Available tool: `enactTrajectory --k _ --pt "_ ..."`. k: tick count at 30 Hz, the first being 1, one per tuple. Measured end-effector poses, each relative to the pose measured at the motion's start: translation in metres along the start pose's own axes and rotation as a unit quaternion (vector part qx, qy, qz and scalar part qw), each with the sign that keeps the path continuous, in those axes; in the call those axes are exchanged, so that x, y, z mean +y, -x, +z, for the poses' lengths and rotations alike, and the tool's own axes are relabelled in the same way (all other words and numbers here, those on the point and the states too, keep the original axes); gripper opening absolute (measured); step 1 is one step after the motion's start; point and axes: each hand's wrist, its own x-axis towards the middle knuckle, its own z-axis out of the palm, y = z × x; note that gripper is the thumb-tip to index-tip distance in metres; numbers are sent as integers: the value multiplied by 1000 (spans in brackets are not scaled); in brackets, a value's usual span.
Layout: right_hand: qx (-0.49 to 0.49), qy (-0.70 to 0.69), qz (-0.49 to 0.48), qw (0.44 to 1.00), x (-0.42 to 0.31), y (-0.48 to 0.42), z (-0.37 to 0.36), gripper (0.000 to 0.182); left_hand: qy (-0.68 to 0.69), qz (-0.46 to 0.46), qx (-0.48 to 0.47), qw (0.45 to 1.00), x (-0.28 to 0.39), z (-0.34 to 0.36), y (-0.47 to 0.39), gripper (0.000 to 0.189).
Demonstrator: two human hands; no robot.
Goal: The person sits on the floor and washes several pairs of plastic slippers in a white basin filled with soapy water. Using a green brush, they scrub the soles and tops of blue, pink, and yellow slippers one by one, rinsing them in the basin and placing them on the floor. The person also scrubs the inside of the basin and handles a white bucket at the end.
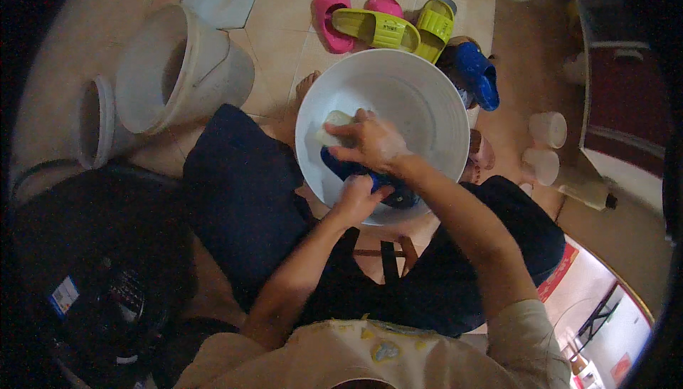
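A white plastic bucket (448,84) stands between my knees. Inside it, my left hand (358,199) grips a dark blue shoe or slipper (339,165), whose exact kind is partly hidden by my hands. My right hand (373,141) is above the blue footwear, fingers curled round a pale, light green brush or sponge (340,118); which of the two I cannot tell. This pale thing lies against or close to the footwear's far end. The lower end of the footwear is dark and partly covered by my right forearm.
Beyond the bucket lie yellow-green slides (397,28), pink clogs (333,20) and a blue clog (477,74). Two more buckets (181,68) are at the left, above a large black object (106,261). At the right are small white containers (549,130) and a bottle (587,196).
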Motion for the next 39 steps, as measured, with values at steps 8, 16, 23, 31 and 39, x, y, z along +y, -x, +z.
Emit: enactTrajectory --k 8,16,23,31,39 --pt "5 -32 67 997 6 55 -15 44 67 36 2 997 -5 -14 0 28" --pt "-67 22 193 979 58 -70 1 49 -143 31 -80 986 -15 -21 -26 30" --pt "131 117 405 897 155 -1 129 43 -203 -286 -222 910 -46 -4 -117 41" --pt "-171 -201 284 922 113 13 34 30 24 -302 -46 952 -107 0 -132 54" --pt "-16 -626 380 680 61 55 -4 28 419 -278 -95 859 11 -83 -111 39"
